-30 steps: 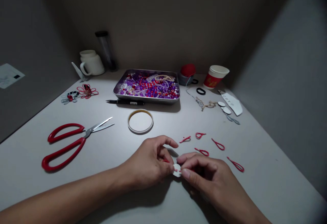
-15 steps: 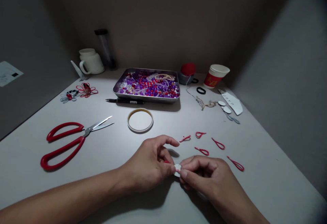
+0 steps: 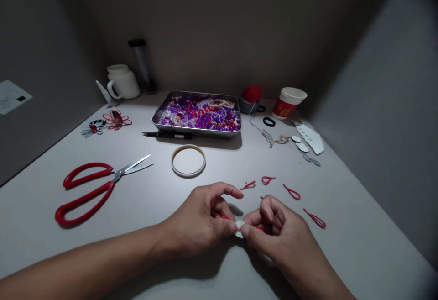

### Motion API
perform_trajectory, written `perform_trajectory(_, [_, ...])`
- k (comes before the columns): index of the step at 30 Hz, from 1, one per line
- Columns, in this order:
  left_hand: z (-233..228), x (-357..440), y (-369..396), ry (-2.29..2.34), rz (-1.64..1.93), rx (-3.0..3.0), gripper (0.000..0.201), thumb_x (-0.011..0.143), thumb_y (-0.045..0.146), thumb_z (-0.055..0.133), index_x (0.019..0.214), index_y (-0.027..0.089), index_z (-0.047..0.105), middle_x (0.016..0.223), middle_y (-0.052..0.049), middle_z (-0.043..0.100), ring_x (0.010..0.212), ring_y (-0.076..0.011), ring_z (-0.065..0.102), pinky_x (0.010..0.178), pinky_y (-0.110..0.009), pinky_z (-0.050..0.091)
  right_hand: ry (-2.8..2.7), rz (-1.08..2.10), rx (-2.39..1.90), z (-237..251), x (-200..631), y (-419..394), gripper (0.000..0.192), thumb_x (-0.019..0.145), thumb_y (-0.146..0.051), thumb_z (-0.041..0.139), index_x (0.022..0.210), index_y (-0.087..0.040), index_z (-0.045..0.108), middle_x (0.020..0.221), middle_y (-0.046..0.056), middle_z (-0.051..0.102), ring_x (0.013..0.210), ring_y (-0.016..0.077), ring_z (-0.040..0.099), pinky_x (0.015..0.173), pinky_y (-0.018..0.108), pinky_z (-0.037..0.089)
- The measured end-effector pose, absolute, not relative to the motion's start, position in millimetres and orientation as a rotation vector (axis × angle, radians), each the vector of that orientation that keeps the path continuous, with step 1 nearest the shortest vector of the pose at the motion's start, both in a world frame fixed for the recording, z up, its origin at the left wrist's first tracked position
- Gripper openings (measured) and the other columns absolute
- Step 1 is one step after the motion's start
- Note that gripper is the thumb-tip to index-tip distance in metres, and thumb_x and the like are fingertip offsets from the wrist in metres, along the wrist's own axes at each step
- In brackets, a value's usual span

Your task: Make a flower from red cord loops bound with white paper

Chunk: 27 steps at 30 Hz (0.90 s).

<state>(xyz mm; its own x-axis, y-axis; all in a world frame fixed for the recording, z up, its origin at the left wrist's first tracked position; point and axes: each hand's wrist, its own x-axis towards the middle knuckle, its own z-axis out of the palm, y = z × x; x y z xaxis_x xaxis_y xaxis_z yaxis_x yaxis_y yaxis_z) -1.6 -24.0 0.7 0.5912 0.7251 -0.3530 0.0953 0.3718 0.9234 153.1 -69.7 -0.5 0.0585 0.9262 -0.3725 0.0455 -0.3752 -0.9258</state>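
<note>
My left hand [image 3: 201, 220] and right hand [image 3: 277, 236] meet low on the worktop [image 3: 342, 245], in front of the tape ring [image 3: 188, 161]. Fingers of both hands are pinched shut on one small white disc [image 3: 239, 226], a bit of red cord [image 3: 259, 227] showing at it. Loose red cord loops [image 3: 292, 192] lie just right of the hands. Red scissors [image 3: 91, 189] sit well left of the tape ring, bead tray [image 3: 197, 114] and pen [image 3: 167, 135] behind it.

left hand [image 3: 201, 218], right hand [image 3: 273, 231], fingertips pinched together
</note>
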Motion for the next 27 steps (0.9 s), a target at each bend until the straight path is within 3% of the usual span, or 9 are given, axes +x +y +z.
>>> perform_trajectory(7, [4.6,-5.2,-17.4,0.806,0.43,1.117,0.031,0.078,0.035,0.055,0.101,0.014,0.053,0.077,-0.004,0.062,0.042,-0.0058,0.049,0.038,-0.017,0.036,-0.84,1.565,-1.447,4.7,157.6,-68.1,0.042,0.065,-0.022,0.064,0.064,-0.024,0.022,0.054,-0.008,0.053,0.048,0.009,0.049,0.047,0.02,0.036])
perform_trajectory(12, [9.1,-2.3,-19.8,0.919,0.307,1.234,0.017,0.07,0.026,0.061,0.074,0.01,0.06,0.051,0.002,0.052,0.042,-0.0072,0.047,0.04,-0.017,0.038,-0.874,1.526,-1.443,1.5,155.9,-68.4,0.041,0.062,-0.018,0.064,0.063,-0.024,0.023,0.054,-0.007,0.055,0.045,0.0078,0.046,0.045,0.02,0.032])
perform_trajectory(17, [6.7,-0.5,-24.3,0.99,0.306,1.321,0.011,0.068,0.021,0.059,0.063,0.011,0.058,0.048,0.002,0.051,0.041,-0.0064,0.043,0.039,-0.017,0.032,-0.913,1.504,-1.434,1.0,154.0,-70.8,0.041,0.063,-0.017,0.064,0.061,-0.023,0.023,0.053,-0.007,0.054,0.044,0.0068,0.043,0.043,0.02,0.03])
perform_trajectory(23, [6.5,0.8,-24.7,1.024,0.34,1.324,0.008,0.066,0.018,0.055,0.061,0.012,0.057,0.046,0.003,0.051,0.04,-0.0065,0.041,0.039,-0.018,0.03,-1.005,1.62,-1.324,8.2,156.4,-69.7,0.022,0.068,-0.027,0.067,0.07,-0.017,0.048,0.061,-0.004,0.053,0.057,0.01,0.052,0.056,0.023,0.043])
perform_trajectory(27, [9.9,3.6,-23.7,1.049,0.32,1.285,0.01,0.064,0.021,0.056,0.058,0.013,0.054,0.044,0.004,0.05,0.039,-0.007,0.041,0.039,-0.018,0.03,-1.062,1.676,-1.261,8.2,159.4,-68.9,0.02,0.071,-0.03,0.066,0.08,-0.014,0.059,0.066,0.0,0.057,0.062,0.012,0.055,0.061,0.025,0.046])
